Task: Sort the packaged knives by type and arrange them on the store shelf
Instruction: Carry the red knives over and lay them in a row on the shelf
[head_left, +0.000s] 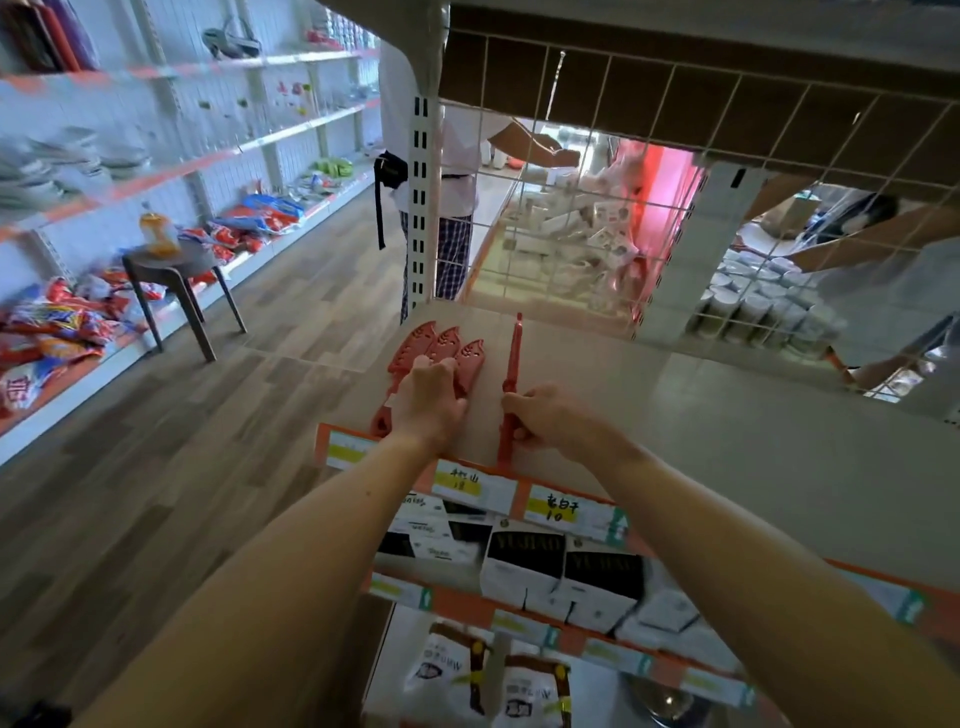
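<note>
Gripping the handle of a slim red knife (514, 353) in my right hand (550, 415), I hold it on the shelf (727, 441) just behind the orange price strip (478, 486), its long axis running straight back, tip away from the strip. Further left along the strip, my left hand (431, 400) presses flat, fingers together, on three red sheathed knives (441, 345) lying side by side, tips angled back.
</note>
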